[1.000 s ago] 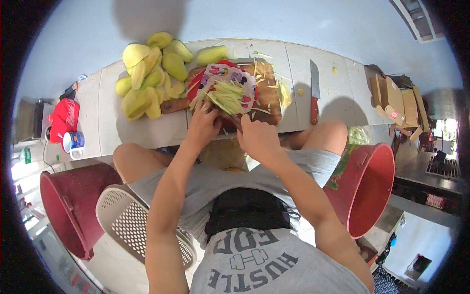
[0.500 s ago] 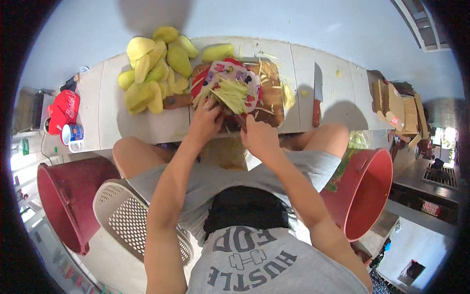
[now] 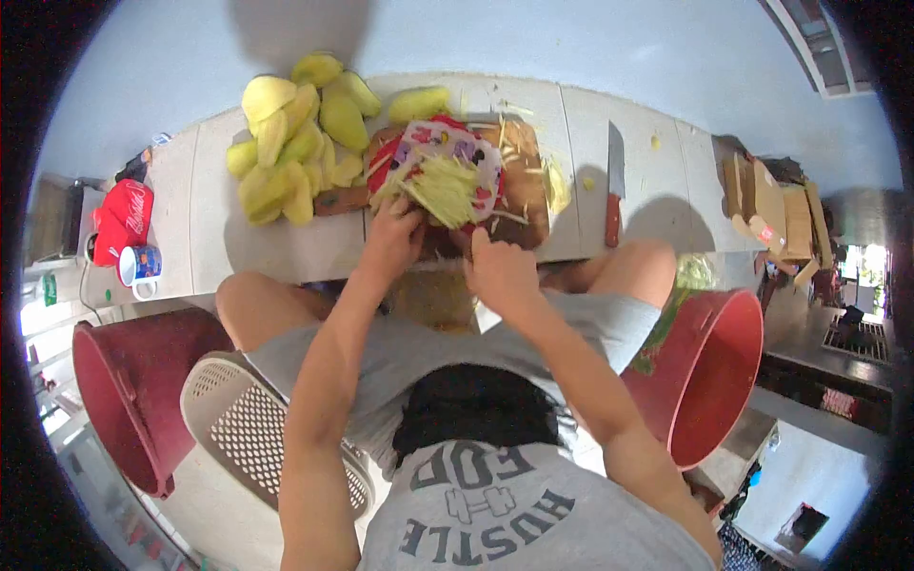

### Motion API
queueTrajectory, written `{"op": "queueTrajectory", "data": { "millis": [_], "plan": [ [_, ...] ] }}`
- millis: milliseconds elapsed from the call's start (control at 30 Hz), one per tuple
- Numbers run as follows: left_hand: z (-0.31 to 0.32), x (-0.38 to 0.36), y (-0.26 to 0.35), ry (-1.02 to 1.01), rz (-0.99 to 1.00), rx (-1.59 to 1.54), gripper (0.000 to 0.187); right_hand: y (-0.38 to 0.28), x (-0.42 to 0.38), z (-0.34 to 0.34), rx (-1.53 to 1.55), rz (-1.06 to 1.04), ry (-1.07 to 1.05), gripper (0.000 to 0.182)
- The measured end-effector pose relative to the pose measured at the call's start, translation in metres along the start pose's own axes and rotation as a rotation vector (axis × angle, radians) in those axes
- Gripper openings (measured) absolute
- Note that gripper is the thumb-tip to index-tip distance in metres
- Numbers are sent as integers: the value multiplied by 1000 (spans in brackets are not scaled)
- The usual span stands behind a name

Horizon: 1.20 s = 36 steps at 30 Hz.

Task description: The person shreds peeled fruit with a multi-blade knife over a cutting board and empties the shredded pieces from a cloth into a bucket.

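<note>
A heap of pale yellow-green strips [image 3: 443,188] lies on a red and white tray [image 3: 490,162] with cartoon prints, over a wooden cutting board [image 3: 528,181]. At the near left side of the heap, the curled fingers of my left hand [image 3: 394,234] press against the strips. My right hand [image 3: 505,271] is closed just below the tray's near right edge, a bit of dark red showing by its fingertips; I cannot tell what it grips. Peeled green mango pieces [image 3: 295,143] are piled left of the board. One more mango piece [image 3: 419,103] rests behind the tray.
A knife [image 3: 615,186] with a brown handle lies on the tiled counter [image 3: 581,228] to the right. At the left end are a blue mug [image 3: 143,266] and a red bag [image 3: 124,219]. Red tubs [image 3: 138,381] flank my legs, beside a white perforated basket [image 3: 243,419].
My left hand has shifted slightly left and down, and the strips look more gathered toward it. My right hand stays nearly in place. The whole view has drifted slightly.
</note>
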<state>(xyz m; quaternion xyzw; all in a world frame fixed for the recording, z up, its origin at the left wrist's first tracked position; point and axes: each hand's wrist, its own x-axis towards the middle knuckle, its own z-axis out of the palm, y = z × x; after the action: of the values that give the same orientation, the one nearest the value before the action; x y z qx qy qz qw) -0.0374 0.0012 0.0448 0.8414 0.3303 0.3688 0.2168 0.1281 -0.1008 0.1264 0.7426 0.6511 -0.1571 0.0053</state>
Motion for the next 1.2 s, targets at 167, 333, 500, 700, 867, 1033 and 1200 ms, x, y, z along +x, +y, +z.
{"op": "queueTrajectory", "data": {
  "millis": [167, 333, 500, 700, 867, 1033, 1200],
  "plan": [
    [-3, -5, 1, -41, -61, -15, 16, -15, -10, -34, -15, 1, -71, 28],
    [3, -6, -6, -43, -80, 4, 22, -3, 4, -12, -6, 5, -91, 28],
    [4, -17, -1, 16, -68, -39, 17, -13, -10, -27, -1, 19, -169, 29],
    [9, -9, -6, 60, -47, -14, 20, -11, -4, -28, 12, 8, -117, 29],
    [13, -19, -13, 7, -76, 10, 19, 0, -2, -6, 68, 32, -118, 29],
    [9, -19, -4, 42, -72, -14, 19, -8, -6, -6, 55, 12, -110, 29],
    [9, -24, -9, -26, -97, 3, 20, -9, -10, -11, 57, 19, -99, 29]
  ]
}}
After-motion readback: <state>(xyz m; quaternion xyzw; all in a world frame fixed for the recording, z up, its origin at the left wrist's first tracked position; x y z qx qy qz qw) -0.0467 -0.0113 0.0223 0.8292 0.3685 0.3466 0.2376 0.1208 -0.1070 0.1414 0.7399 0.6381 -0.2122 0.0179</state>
